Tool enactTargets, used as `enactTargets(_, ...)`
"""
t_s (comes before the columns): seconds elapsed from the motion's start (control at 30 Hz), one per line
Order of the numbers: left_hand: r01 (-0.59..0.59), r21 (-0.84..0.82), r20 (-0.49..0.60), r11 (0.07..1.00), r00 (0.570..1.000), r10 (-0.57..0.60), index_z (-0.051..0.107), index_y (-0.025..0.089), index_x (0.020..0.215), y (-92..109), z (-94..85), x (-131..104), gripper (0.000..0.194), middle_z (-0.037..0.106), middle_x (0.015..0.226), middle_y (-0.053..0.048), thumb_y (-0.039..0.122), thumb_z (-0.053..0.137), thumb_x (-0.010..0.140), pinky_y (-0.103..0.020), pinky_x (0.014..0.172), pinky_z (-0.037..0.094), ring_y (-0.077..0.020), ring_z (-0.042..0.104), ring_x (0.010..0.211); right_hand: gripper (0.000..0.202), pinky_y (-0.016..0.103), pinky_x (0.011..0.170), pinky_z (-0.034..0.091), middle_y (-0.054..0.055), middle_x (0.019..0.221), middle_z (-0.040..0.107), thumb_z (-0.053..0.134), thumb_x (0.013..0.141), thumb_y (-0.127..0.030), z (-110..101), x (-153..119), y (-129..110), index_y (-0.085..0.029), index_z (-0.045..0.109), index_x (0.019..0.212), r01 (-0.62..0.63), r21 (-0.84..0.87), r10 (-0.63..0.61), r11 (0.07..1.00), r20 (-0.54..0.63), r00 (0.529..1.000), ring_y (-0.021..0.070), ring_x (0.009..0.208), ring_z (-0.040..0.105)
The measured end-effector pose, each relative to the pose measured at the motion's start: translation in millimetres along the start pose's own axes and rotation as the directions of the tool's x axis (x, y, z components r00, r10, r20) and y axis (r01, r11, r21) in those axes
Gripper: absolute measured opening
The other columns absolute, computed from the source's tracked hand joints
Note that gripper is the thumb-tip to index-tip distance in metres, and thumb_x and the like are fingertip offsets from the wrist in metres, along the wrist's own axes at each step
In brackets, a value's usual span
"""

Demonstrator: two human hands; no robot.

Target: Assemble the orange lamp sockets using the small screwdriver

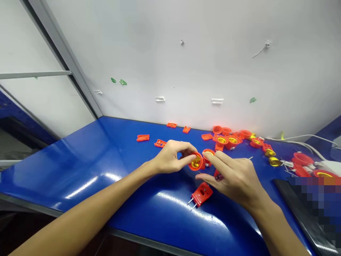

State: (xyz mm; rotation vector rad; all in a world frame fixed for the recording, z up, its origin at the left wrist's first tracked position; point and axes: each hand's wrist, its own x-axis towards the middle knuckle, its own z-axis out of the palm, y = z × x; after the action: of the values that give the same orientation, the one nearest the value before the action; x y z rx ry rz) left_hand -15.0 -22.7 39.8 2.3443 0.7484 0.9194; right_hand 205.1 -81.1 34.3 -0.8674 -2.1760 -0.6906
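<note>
My left hand (176, 156) is closed, thumb and fingers pinching the rim of a red lamp socket (196, 161) with a gold threaded lining; its opening faces me. Close to its right, my right hand (234, 174) has thumb and index finger apart, the other fingers curled. Between them shows part of a purplish, see-through handle, apparently a screwdriver (219, 176), mostly hidden by the hand. A second red socket (208, 153) shows just behind the right fingertips; whether they touch it I cannot tell. Below the hands lies a red two-pin plug (201, 194), pins toward me.
On the blue table (119, 188), several red sockets (232, 140) cluster at the back right, beside loose gold threaded shells (275, 161). Small red covers (143, 138) lie further left. A black flat object (295, 209) and white cable (309, 146) are at right. A white wall (173, 64) stands behind.
</note>
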Motion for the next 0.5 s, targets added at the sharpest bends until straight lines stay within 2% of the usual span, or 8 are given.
enactTargets(0.13, 0.186, 0.081, 0.075, 0.979, 0.978, -0.192, 0.066, 0.012, 0.097, -11.5, -6.8, 4.4, 0.018, 0.07, 0.082, -0.002, 0.029, 0.061, 0.095, -0.027, 0.068, 0.055, -0.0134, 0.065, 0.072, 0.025, 0.027, 0.047, 0.033, 0.002, 0.084, 0.072, 0.067, 0.092, -0.035, -4.7, 0.6, 6.8, -0.014, 0.069, 0.105, -0.079, -0.029, 0.078, 0.996, -0.046, 0.996, 0.0096, 0.054, 0.06)
enactTargets(0.27, 0.332, 0.214, 0.204, 0.919, 0.905, -0.374, 0.065, 0.012, 0.101, -28.2, -10.4, 5.9, 0.025, 0.067, 0.093, -0.003, 0.036, 0.062, 0.096, -0.031, 0.072, 0.058, -0.0145, 0.065, 0.079, 0.01, 0.026, 0.049, 0.033, -0.001, 0.076, 0.068, 0.065, 0.09, -0.021, -8.4, 0.5, 12.3, -0.016, 0.071, 0.097, -0.155, -0.052, 0.149, 0.987, -0.098, 0.984, 0.0093, 0.053, 0.058)
enactTargets(0.4, 0.389, 0.289, 0.285, 0.875, 0.837, -0.467, 0.063, 0.013, 0.111, -35.9, -10.6, 3.9, 0.027, 0.067, 0.106, -0.006, 0.035, 0.062, 0.096, -0.034, 0.076, 0.059, -0.0173, 0.066, 0.088, 0.011, 0.025, 0.052, 0.037, 0.0, 0.075, 0.065, 0.061, 0.09, -0.017, -7.5, -0.8, 12.7, -0.016, 0.07, 0.095, -0.181, -0.034, 0.178, 0.983, -0.072, 0.981, 0.0109, 0.058, 0.06)
enactTargets(0.5, 0.393, 0.335, 0.275, 0.857, 0.829, -0.488, 0.064, 0.013, 0.11, -34.7, -11.7, 3.7, 0.026, 0.067, 0.106, -0.006, 0.036, 0.061, 0.096, -0.034, 0.076, 0.059, -0.0172, 0.066, 0.088, 0.015, 0.025, 0.053, 0.039, 0.001, 0.079, 0.065, 0.059, 0.088, -0.015, -7.3, -1.6, 11.1, -0.016, 0.07, 0.098, -0.197, -0.007, 0.197, 0.98, -0.04, 0.98, 0.0122, 0.063, 0.062)
